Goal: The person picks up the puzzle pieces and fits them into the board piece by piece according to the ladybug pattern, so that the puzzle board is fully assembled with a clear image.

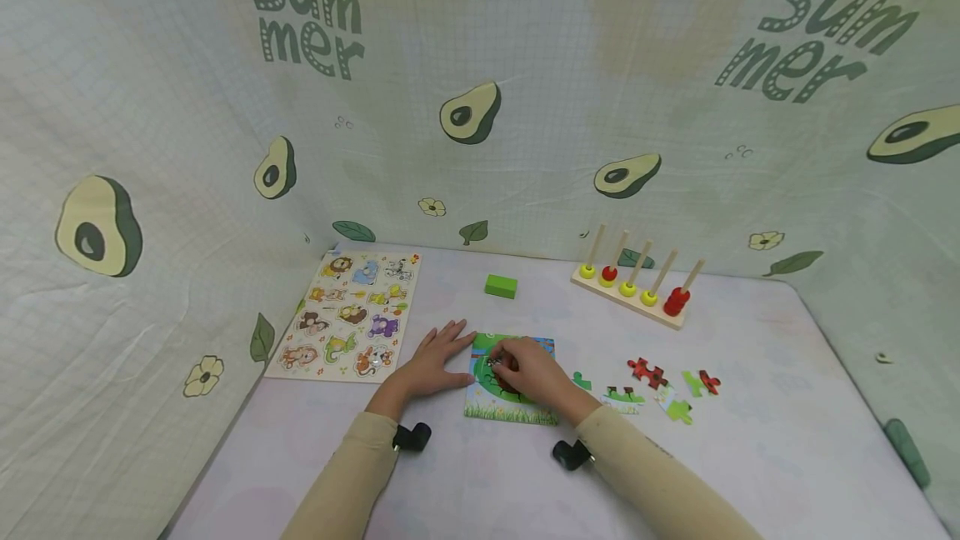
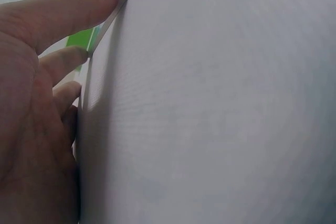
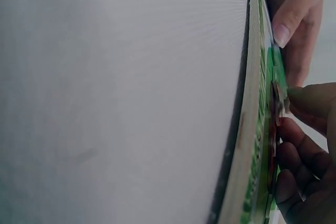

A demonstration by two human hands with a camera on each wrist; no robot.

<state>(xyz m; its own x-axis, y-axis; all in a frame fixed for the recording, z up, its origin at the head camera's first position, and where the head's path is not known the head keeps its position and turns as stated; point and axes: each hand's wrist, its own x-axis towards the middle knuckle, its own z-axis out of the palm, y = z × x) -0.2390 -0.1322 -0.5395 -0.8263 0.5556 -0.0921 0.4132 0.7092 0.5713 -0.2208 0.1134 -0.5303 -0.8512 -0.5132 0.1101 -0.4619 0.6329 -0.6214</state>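
Note:
A jigsaw board (image 1: 510,417) with a grassy lower border and a ladybug-like picture lies in the middle of the table. My left hand (image 1: 433,362) rests flat at its left side, fingers spread, with the thumb touching the board's left edge. Over the board, my right hand (image 1: 536,369) pinches a small puzzle piece (image 1: 492,362) between thumb and index finger. In the right wrist view that piece (image 3: 280,74) looks thin and slightly raised at one edge; whether it sits in its place I cannot tell. The right hand hides part of the picture.
Several loose puzzle pieces (image 1: 648,374) lie right of the board. An animal peg puzzle (image 1: 345,332) sits at the left, a green block (image 1: 501,286) behind the board. A wooden stacker (image 1: 628,300) with red and yellow rings stands at the back right.

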